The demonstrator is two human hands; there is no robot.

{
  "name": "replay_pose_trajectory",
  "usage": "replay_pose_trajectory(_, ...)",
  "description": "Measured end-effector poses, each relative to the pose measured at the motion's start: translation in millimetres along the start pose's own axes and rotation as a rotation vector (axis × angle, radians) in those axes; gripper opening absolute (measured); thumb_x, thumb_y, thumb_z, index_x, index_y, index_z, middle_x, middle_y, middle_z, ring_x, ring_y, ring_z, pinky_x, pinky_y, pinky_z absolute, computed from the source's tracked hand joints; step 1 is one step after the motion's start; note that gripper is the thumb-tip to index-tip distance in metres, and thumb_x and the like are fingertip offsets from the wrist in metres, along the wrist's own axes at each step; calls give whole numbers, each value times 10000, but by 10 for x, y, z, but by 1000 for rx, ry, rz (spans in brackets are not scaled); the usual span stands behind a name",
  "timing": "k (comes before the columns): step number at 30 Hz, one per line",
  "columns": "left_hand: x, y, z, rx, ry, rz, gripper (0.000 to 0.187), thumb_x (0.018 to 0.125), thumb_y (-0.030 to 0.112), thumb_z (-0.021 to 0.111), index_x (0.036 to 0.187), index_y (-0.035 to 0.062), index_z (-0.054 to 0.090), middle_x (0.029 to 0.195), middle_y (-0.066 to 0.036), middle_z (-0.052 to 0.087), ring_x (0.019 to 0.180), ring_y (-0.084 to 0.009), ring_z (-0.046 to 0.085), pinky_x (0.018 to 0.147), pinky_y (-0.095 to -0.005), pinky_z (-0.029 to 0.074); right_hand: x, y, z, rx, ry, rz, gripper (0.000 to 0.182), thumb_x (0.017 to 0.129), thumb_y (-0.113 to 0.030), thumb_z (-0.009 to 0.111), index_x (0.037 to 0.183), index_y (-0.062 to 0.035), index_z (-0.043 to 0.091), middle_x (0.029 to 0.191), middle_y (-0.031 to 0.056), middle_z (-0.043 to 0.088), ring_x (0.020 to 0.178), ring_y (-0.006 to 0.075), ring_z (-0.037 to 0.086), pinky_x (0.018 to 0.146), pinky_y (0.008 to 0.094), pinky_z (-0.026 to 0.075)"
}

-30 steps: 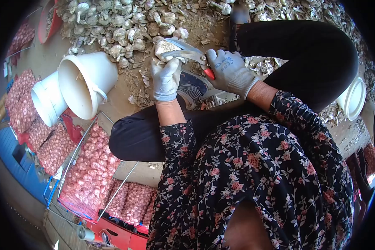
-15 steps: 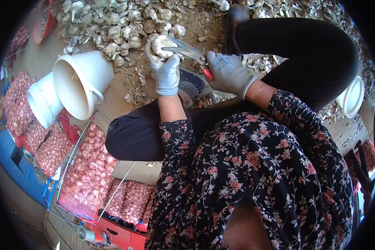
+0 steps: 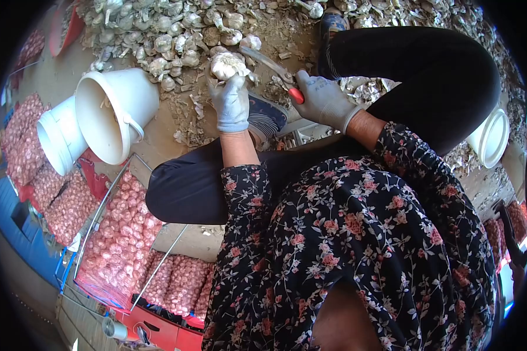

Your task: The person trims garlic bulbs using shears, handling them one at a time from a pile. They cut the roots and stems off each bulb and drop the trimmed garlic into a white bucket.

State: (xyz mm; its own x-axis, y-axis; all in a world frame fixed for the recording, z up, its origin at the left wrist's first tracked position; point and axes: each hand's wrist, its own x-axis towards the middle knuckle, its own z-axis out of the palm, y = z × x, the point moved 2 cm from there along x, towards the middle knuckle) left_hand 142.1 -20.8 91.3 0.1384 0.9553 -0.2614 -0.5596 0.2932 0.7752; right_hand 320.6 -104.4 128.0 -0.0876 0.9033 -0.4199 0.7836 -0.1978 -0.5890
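A whitish garlic bulb (image 3: pixel 227 65) is gripped in my left hand (image 3: pixel 232 104), which wears a pale grey work glove. The bulb's root side faces up toward me. My right hand (image 3: pixel 325 100), gloved the same way, is closed round the handles of a pair of shears (image 3: pixel 270 65) with a red grip. Its blades point up and left, their tips just right of the bulb and apart from it. My fingers hide most of the handles. Beyond both hands lies a large heap of garlic bulbs (image 3: pixel 164 42).
Two white buckets, a larger bucket (image 3: pixel 120 117) and a smaller bucket (image 3: pixel 60 140), lie tipped at left. Net sacks of garlic (image 3: pixel 123 234) stand behind them. Dry skins (image 3: pixel 369 90) litter the ground near my bent legs. Another white bucket (image 3: pixel 493 137) is at right.
The shears have drawn back from the bulb toward the right. My left hand has turned the bulb, and more of it shows above my fingers.
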Motion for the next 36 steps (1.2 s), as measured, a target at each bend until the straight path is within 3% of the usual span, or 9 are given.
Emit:
replay_pose_trajectory(14,-56,-15,-31,-96,-113,-106,284,755,70,592,1026,22,525,854,-49,549,711,-157,557,578,-280,464,121,-74,3,-68,-74,-58,333,851,-336,557,946,-22,495,807,205,625,768,373,633,704,462,495)
replay_pose_trajectory(17,97,289,-286,-222,-42,-134,403,736,112,628,1117,24,528,1020,-86,577,848,-203,579,755,-337,502,90,-7,89,37,-10,1,301,856,-304,548,910,-12,499,786,238,619,778,397,621,725,477,485)
replay_pose_trajectory(22,461,1816,-495,-185,220,497,363,784,186,647,1051,-36,540,934,-143,625,796,-215,638,654,-313,557,34,120,96,250,-1,120,284,822,-271,586,833,4,520,761,256,600,782,428,597,710,490,459)
replay_pose_trajectory(24,550,2065,-544,-193,314,372,218,794,151,607,901,-37,582,819,-136,634,697,-189,626,590,-266,528,43,63,45,278,-31,153,275,816,-263,594,829,1,520,759,256,590,783,436,582,695,489,445)
replay_pose_trajectory(26,816,1628,-1125,416,614,310,144,797,146,574,767,6,585,704,-119,621,584,-175,590,488,-240,463,27,39,53,255,-43,148,273,815,-261,593,828,2,519,764,253,588,788,435,578,697,482,444)
replay_pose_trajectory(28,964,961,-1355,557,662,-134,178,811,174,542,704,32,561,612,-103,582,468,-190,525,405,-277,393,28,75,81,239,-55,153,274,812,-261,591,829,2,517,775,248,580,797,436,566,707,466,439)
replay_pose_trajectory(29,1031,610,-1540,389,595,-342,285,860,282,531,896,0,545,673,-118,581,434,-206,496,416,-307,433,-26,103,74,240,-50,157,274,812,-261,591,829,2,517,775,248,580,797,436,566,707,466,439)
replay_pose_trajectory(31,1144,248,-1358,379,1008,-528,430,889,434,485,1133,79,478,947,-162,574,756,-288,565,686,-418,529,-65,106,73,247,-63,202,288,816,-273,589,840,5,517,802,250,578,805,436,562,712,474,435)
replay_pose_trajectory(36,1428,13,-1342,162,835,-673,421,896,494,453,1138,152,491,1110,-106,538,1009,-323,485,817,-513,479,-122,64,44,236,-202,345,360,826,-321,586,936,4,477,873,265,566,885,434,565,761,463,442)
